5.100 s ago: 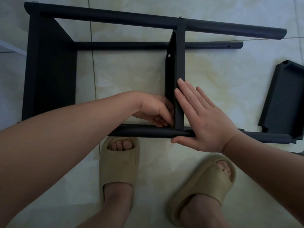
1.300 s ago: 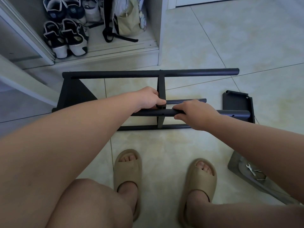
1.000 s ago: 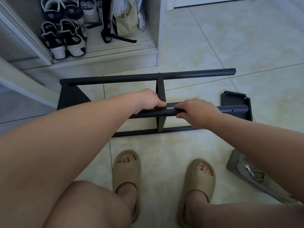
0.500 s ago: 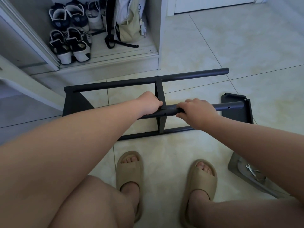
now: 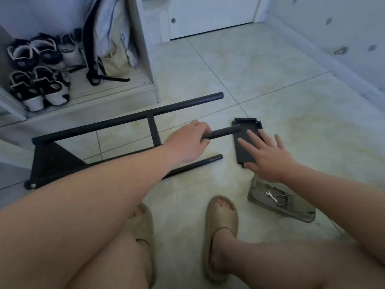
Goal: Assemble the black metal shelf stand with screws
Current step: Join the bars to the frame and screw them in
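The black metal shelf frame (image 5: pixel 129 119) lies on its side on the tiled floor, with one end panel (image 5: pixel 52 161) at the left and a cross shelf edge (image 5: pixel 154 132) in the middle. My left hand (image 5: pixel 187 142) grips the upper near tube (image 5: pixel 223 131) close to its free end. My right hand (image 5: pixel 268 155) is spread flat with straight fingers over a loose black shelf panel (image 5: pixel 242 142) lying on the floor to the right. Whether it touches the panel I cannot tell.
A small grey tray (image 5: pixel 291 209) near my right forearm holds a silver wrench (image 5: pixel 270 196) and screws. My feet in tan slippers (image 5: pixel 220 226) stand below. A low cabinet with shoes (image 5: pixel 39 84) and a hanging bag (image 5: pixel 112 49) is at the back left.
My right hand let go of the tube and moved right over the loose panel, fingers spread. My left hand slid right along the tube. The view swung to the right.
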Demonstrator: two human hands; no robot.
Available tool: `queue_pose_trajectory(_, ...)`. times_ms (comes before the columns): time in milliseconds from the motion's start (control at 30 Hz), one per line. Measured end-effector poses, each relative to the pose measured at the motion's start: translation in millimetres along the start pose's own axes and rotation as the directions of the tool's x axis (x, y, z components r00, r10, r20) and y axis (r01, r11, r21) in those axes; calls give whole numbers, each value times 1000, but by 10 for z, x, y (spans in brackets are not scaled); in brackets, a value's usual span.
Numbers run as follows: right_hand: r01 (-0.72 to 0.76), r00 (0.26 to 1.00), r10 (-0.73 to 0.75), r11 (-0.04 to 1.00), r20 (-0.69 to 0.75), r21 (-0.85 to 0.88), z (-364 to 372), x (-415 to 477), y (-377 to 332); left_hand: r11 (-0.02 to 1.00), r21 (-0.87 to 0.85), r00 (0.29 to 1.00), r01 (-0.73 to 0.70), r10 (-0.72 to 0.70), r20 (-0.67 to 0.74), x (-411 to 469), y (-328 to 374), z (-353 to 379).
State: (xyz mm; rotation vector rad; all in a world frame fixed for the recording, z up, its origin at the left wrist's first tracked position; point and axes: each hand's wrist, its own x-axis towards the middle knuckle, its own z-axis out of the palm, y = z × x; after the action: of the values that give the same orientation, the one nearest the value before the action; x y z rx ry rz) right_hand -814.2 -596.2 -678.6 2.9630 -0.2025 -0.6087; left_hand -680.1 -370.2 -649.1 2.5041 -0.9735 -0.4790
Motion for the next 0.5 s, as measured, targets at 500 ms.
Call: queue_pose_trajectory(500,-275,873,139,932,467,237,1577,-156,1266,992,-54,800,118,-62,597,770,949,1924)
